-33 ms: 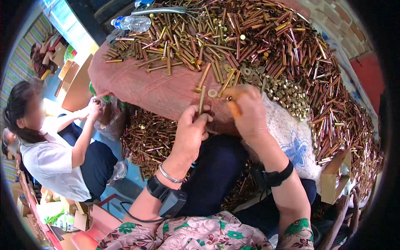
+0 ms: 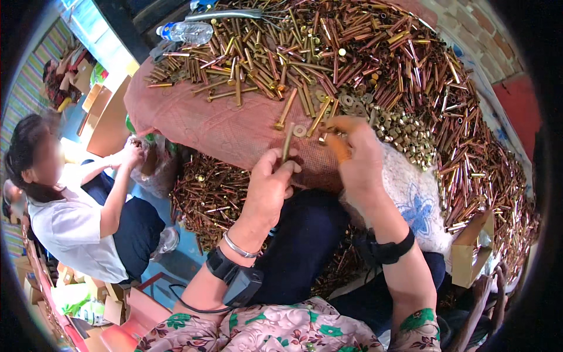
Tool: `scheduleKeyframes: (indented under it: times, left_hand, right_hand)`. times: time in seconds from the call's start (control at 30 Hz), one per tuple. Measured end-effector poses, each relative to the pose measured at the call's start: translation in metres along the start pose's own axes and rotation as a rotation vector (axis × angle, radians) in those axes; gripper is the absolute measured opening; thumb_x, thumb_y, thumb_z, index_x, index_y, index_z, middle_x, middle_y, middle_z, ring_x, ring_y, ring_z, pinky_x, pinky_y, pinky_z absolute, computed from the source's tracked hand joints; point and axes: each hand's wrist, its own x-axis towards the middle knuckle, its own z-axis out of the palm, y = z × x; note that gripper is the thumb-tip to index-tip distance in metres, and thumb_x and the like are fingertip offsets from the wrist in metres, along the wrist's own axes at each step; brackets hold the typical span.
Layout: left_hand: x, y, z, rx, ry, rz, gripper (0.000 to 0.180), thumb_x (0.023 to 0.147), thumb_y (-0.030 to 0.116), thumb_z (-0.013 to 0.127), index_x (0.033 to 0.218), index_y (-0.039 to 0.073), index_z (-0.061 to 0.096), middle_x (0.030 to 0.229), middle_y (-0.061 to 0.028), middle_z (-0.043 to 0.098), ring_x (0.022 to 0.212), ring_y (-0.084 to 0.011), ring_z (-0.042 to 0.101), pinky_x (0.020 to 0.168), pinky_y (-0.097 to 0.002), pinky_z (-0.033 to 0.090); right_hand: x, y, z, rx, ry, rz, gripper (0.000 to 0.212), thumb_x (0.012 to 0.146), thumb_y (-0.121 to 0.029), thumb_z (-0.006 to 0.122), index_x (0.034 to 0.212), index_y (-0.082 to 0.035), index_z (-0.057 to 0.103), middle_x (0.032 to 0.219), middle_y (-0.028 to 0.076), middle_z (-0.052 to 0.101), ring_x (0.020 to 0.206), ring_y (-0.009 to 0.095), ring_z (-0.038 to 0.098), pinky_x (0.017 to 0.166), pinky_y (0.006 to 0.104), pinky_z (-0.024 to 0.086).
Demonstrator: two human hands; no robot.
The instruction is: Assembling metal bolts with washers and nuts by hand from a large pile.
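Note:
My left hand (image 2: 267, 190) pinches a slim brass-coloured bolt (image 2: 288, 142) between thumb and fingers. The shank stands up, tilted slightly to the right, and its lower end is hidden in the grip. My right hand (image 2: 359, 155) is curled to the right of it, with orange-coloured thumb and forefinger, blurred by motion. By those fingertips shows a small brassy piece (image 2: 322, 140), too small to name. On the pink mesh cloth (image 2: 217, 123) ahead of my hands lie a flat washer (image 2: 299, 131) and two loose bolts, one a hex-head bolt (image 2: 285, 110).
A heap of bolts and metal sleeves (image 2: 375, 41) spreads behind and right. Nuts (image 2: 410, 138) and washers (image 2: 352, 102) pile near my right hand. A plastic bottle (image 2: 186, 33) lies at the back left. Another person (image 2: 88, 205) sits left; an open carton (image 2: 471, 252) stands right.
My right hand has shifted slightly to the right, its thumb and forefinger looking farther apart. The bolt in my left hand leans a little more to the right.

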Motion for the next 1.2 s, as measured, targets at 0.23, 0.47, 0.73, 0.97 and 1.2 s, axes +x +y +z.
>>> scheduleKeyframes:
  times: [0.23,0.47,0.73,0.97,1.2]
  left_hand:
    - [-0.008,-0.009,0.007,0.239,-0.147,0.021,0.013,0.091,0.015,0.049,0.096,0.006,0.057,0.066,0.0047,0.044,0.049,-0.002,0.034,0.042,-0.0162,0.028]
    - [-0.008,-0.009,0.013,0.441,-0.201,0.163,0.013,0.09,0.013,0.05,0.095,0.005,0.059,0.065,0.0073,0.043,0.053,-0.0013,0.034,0.046,-0.0165,0.029]
    - [-0.01,-0.009,0.015,0.595,-0.241,0.291,0.014,0.089,0.011,0.049,0.094,0.003,0.059,0.067,0.0066,0.045,0.06,-0.003,0.037,0.053,-0.0188,0.032]
    - [-0.01,-0.009,0.016,0.64,-0.243,0.299,0.014,0.089,0.011,0.051,0.094,0.002,0.06,0.069,0.005,0.047,0.062,-0.005,0.04,0.056,-0.0205,0.035]
    - [-0.013,0.0,0.019,0.855,-0.231,0.389,0.015,0.087,0.011,0.052,0.097,0.0,0.058,0.072,-0.0038,0.058,0.067,-0.0104,0.05,0.063,-0.0269,0.043]
  right_hand:
    - [0.009,-0.005,-0.031,1.081,0.162,0.758,0.024,0.089,-0.007,0.047,0.112,-0.001,0.045,0.106,0.012,0.055,0.089,0.03,0.06,0.079,0.0455,0.052]
    - [-0.001,-0.001,-0.028,1.154,0.105,0.84,0.021,0.092,-0.011,0.046,0.111,-0.001,0.045,0.102,0.01,0.055,0.088,0.029,0.061,0.075,0.0456,0.053]
    - [0.002,-0.001,-0.044,0.961,0.196,0.795,0.016,0.093,-0.012,0.046,0.104,0.0,0.046,0.094,0.01,0.054,0.08,0.026,0.062,0.068,0.042,0.055]
    - [0.0,0.003,-0.048,0.978,0.208,0.815,0.015,0.092,-0.012,0.049,0.1,0.0,0.047,0.093,0.009,0.054,0.078,0.024,0.061,0.066,0.0409,0.055]
    - [-0.002,-0.003,-0.049,0.899,0.212,0.835,0.016,0.092,-0.013,0.049,0.101,-0.001,0.048,0.09,0.009,0.055,0.076,0.023,0.06,0.066,0.0397,0.054]
